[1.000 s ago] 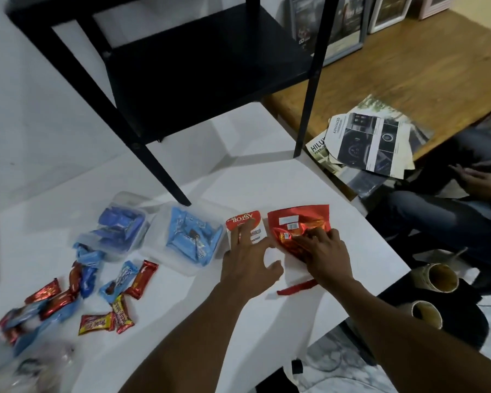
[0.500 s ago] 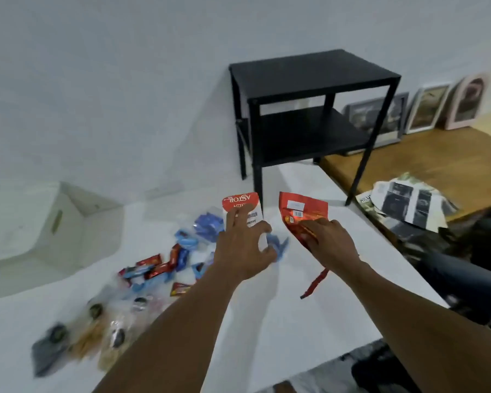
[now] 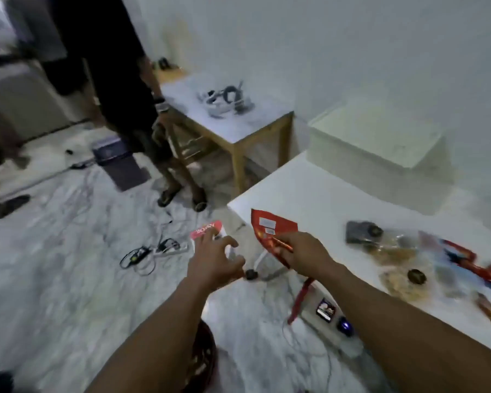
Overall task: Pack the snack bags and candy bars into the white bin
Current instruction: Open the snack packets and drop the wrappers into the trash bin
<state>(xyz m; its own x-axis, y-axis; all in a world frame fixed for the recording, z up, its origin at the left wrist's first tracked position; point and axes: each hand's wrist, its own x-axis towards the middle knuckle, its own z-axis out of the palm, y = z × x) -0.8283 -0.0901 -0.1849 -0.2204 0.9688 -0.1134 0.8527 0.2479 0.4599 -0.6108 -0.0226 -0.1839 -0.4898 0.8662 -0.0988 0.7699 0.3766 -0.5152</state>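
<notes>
My left hand (image 3: 214,262) grips a small red-and-white Astor snack pack (image 3: 207,231), held out past the table's left edge over the floor. My right hand (image 3: 306,255) pinches a red snack bag (image 3: 270,229) by its lower side, with a torn red strip (image 3: 299,300) dangling under it. The white bin (image 3: 380,143) sits at the table's far end against the wall, its opening turned away. Clear bags of cookies (image 3: 400,262) and red and blue candy bars (image 3: 465,259) lie blurred on the white table (image 3: 309,199) to the right.
A person in dark clothes (image 3: 131,95) stands on the marble floor at the left beside a small wooden table (image 3: 233,120) with cables on top. Cables and a power strip (image 3: 165,249) lie on the floor. A dark pouch (image 3: 360,231) rests on the white table.
My view has swung sharply left, from the black shelf to the bin end of the table. Both hands carried their packs leftward, and the left hand now hangs over the floor.
</notes>
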